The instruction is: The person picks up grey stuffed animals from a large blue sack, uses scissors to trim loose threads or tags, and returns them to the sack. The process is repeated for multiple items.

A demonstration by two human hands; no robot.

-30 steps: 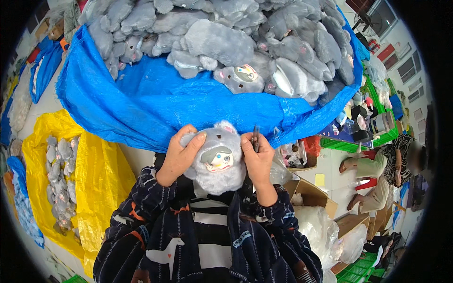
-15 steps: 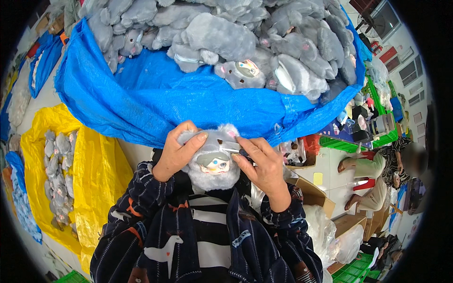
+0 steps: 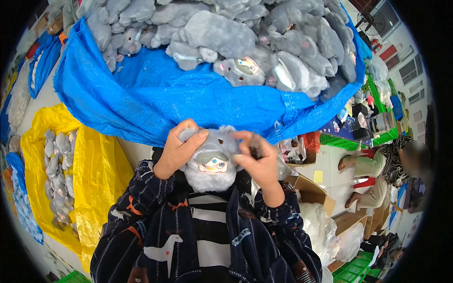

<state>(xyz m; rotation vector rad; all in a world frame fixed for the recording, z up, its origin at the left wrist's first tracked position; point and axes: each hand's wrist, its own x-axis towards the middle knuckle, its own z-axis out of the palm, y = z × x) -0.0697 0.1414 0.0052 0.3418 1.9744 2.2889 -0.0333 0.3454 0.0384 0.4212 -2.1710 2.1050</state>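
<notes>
A grey plush toy head (image 3: 211, 181) with round ears, a small brown nose and a doll face panel is in front of my chest. My left hand (image 3: 181, 148) is closed on its upper left side, thumb on the fur. My right hand (image 3: 257, 160) is at the toy's right edge, fingers bent and smeared by motion. A small dark-handled metal tool (image 3: 256, 148) shows partly among those fingers; its tip cannot be made out. Just beyond the toy, a large blue woven sack (image 3: 188, 108) holds a heap of grey plush pieces (image 3: 219, 35).
A yellow sack (image 3: 101, 170) with more grey plush pieces stands at the left. To the right are cardboard boxes (image 3: 309, 193), clear plastic bags (image 3: 318, 226) and green crates (image 3: 387, 137). Another person (image 3: 377, 165) sits farther right.
My right hand has lifted off the toy's nose area and shifted right, taking the tool's metal tip off the fur. The left hand keeps its hold, and the toy has barely moved.
</notes>
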